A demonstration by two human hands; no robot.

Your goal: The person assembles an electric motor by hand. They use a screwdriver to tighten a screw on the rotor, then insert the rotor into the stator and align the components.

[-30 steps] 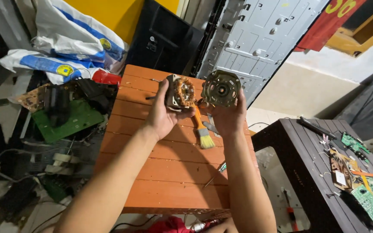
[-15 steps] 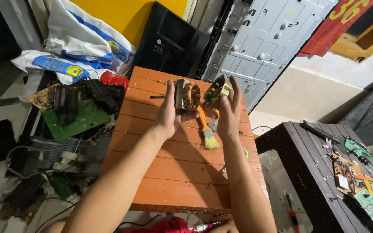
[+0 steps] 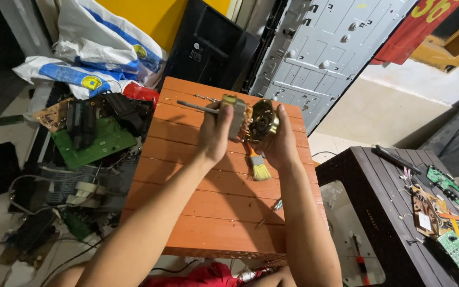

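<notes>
The motor core [image 3: 236, 116], shaft pointing away to my left, is now clasped in my left hand [image 3: 216, 133] edge-on beside the round housing [image 3: 264, 120] gripped in my right hand [image 3: 278, 141], both turned sideways since earlier, above the counter [image 3: 208, 202].

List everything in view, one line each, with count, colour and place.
motor part with shaft: one, brass and grey, in left hand
round end cover: one, brass-coloured, in right hand
brush: one, orange handle, yellow bristles, on table
screwdriver: one, on table, near right forearm
slatted table: one, orange, centre
circuit boards: several, green, floor left
sacks: two, white and blue, upper left
dark table: one, right, holding boards
metal panel: one, grey, behind
left hand: one
right hand: one
</notes>
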